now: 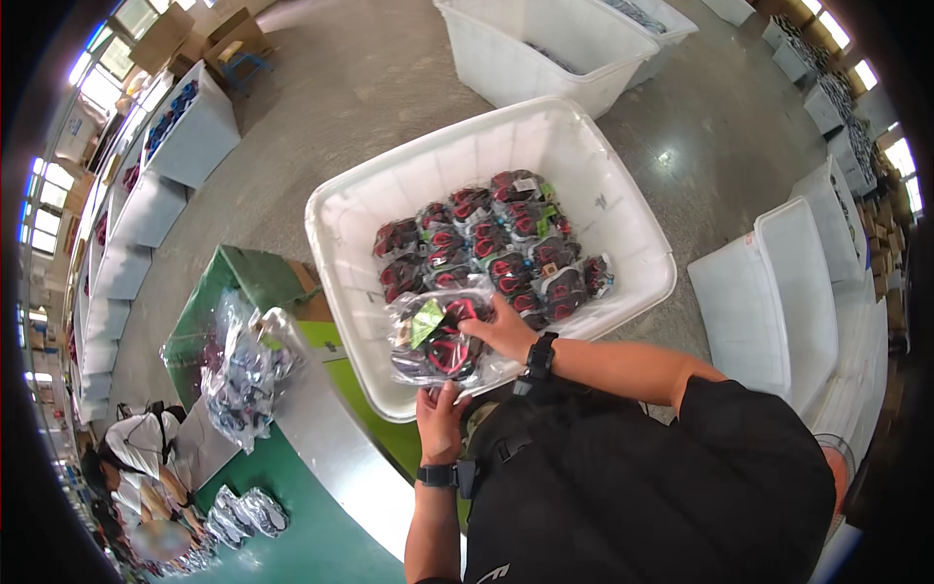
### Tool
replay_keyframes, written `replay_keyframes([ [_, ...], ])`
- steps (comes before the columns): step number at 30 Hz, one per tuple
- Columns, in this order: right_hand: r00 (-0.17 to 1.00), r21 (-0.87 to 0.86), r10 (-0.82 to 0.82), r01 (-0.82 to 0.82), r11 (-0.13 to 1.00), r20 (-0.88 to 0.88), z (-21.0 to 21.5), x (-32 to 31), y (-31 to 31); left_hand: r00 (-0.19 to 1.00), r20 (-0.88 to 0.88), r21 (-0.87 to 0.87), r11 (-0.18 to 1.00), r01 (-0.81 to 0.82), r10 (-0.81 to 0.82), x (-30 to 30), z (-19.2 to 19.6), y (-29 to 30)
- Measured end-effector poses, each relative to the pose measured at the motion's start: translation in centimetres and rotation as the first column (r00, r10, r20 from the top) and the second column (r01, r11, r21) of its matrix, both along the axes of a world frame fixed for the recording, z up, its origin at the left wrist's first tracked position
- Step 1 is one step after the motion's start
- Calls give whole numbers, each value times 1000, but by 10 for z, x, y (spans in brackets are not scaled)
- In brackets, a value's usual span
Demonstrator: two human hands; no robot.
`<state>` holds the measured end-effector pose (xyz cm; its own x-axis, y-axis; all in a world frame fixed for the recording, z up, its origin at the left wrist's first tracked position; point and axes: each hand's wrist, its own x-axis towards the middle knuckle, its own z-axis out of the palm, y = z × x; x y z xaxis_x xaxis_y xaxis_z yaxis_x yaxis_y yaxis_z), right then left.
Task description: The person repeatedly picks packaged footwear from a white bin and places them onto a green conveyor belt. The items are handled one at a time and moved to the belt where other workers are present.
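A clear plastic bag with black-and-red shoes and a bright green tag (426, 322) inside, the bagged shoes (452, 352), is held over the near side of a big white tub (341, 229). My left hand (440, 420) pinches the bag's near edge, thumb on top. My right hand (504, 329) grips the bag's right side, its thumb and fingers on the plastic. Below and beyond, several similar bagged shoes (486, 237) lie in rows on the tub's floor. My fingers under the bag are hidden.
At my left stands a metal-edged green table (292, 487) with a heap of clear bags (243, 375) and grey bagged shoes (248, 514). A co-worker (146, 457) bends over its far end. White tubs (545, 58) stand ahead, others (769, 292) at right.
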<state>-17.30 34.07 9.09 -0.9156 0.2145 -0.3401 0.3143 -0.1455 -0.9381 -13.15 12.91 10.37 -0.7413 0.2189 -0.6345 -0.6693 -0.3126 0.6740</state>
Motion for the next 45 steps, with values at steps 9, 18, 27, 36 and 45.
replay_keyframes([
  [9,984,745,-128,-7,667,124,-48,-5,246,1000,11,-483,875,24,-22,59,-32,-12],
  [18,880,896,-287,-270,354,379,-95,-21,371,960,219,-584,812,-13,173,157,-57,-58],
  [27,865,870,-223,-366,329,449,-137,-53,402,821,460,-588,809,-5,339,235,-57,-102],
  [36,867,864,-143,-433,257,477,-245,-99,426,709,639,-580,793,189,298,246,-23,-105],
  [45,675,705,-261,-708,37,690,-402,-56,426,668,703,-573,753,325,246,211,-27,-106],
])
